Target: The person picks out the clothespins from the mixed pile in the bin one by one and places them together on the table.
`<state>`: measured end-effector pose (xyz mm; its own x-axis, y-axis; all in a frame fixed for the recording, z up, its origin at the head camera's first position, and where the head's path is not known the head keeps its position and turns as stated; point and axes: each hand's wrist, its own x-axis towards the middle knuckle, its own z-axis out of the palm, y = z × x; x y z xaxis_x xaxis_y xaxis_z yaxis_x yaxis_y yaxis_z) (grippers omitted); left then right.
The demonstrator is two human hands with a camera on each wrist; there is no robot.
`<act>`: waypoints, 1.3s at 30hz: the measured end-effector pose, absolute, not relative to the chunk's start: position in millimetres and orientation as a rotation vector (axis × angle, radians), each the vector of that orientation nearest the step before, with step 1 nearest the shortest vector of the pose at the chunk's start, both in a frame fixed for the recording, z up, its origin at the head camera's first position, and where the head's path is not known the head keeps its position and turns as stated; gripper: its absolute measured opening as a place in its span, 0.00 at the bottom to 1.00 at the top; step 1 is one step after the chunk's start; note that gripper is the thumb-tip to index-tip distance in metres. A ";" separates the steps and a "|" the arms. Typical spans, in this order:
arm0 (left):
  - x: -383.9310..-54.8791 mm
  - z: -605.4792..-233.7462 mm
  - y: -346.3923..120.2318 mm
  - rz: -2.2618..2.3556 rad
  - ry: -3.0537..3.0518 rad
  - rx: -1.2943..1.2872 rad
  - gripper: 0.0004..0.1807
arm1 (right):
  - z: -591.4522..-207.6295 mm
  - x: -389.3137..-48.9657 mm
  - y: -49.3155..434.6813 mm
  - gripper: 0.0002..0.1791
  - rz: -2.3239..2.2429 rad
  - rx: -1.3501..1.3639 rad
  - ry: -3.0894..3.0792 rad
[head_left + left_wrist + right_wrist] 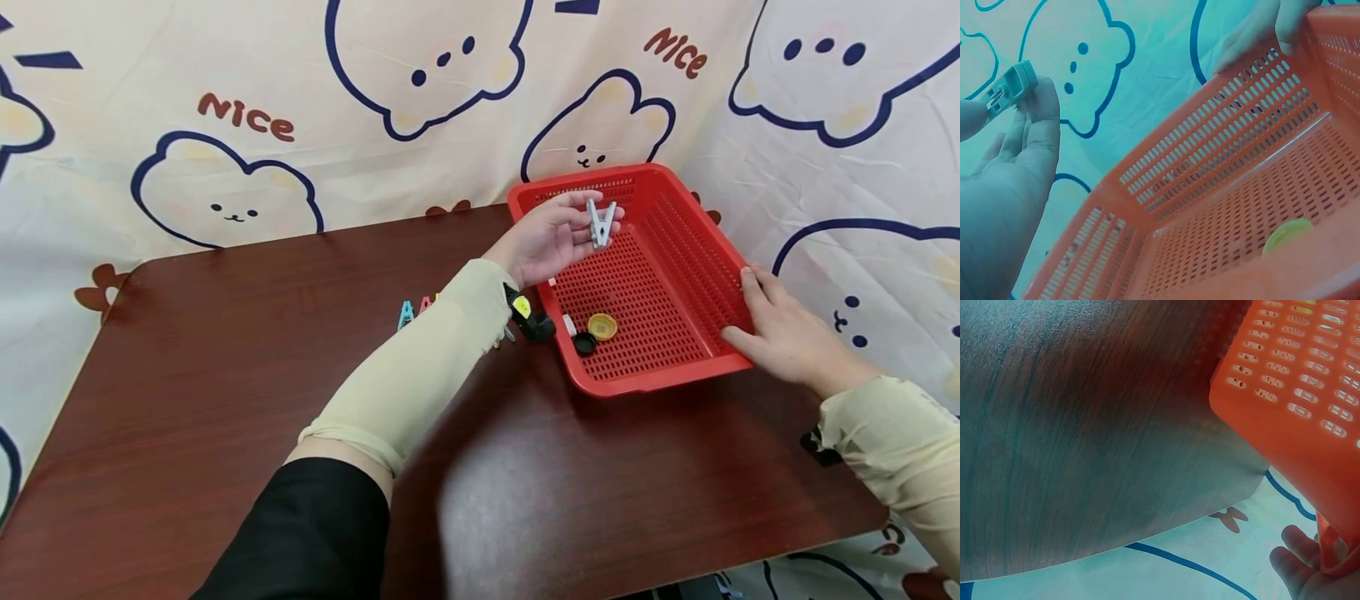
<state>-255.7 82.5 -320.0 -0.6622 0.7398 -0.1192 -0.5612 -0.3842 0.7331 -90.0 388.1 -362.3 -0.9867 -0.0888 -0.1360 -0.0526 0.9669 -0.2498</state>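
Between thumb and fingertips, my left hand (pixel 546 242) pinches a light grey clothespin (pixel 602 225) over the far left part of a red plastic basket (pixel 663 382). The left wrist view shows the same clothespin (pixel 1013 89) held above the basket's rim. My right hand (pixel 791 337) grips the basket's right rim, thumb on the inner side and fingers outside. Inside the basket, near its left front corner, lie a yellow round lid (pixel 602 327), a black round cap (pixel 584 343) and a small white piece (pixel 569 325).
On the brown table (pixel 225 400), a blue clothespin (pixel 406 315) and a pink clothespin (pixel 425 303) lie partly hidden behind my left forearm. Other small items there are mostly covered. A printed cloth (pixel 420 175) hangs behind the table and along its right side.
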 end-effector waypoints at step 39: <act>-238.7 -383.0 -56.0 2.176 1.095 0.196 0.15 | -360.9 -89.0 384.9 0.47 -0.367 -0.086 2.967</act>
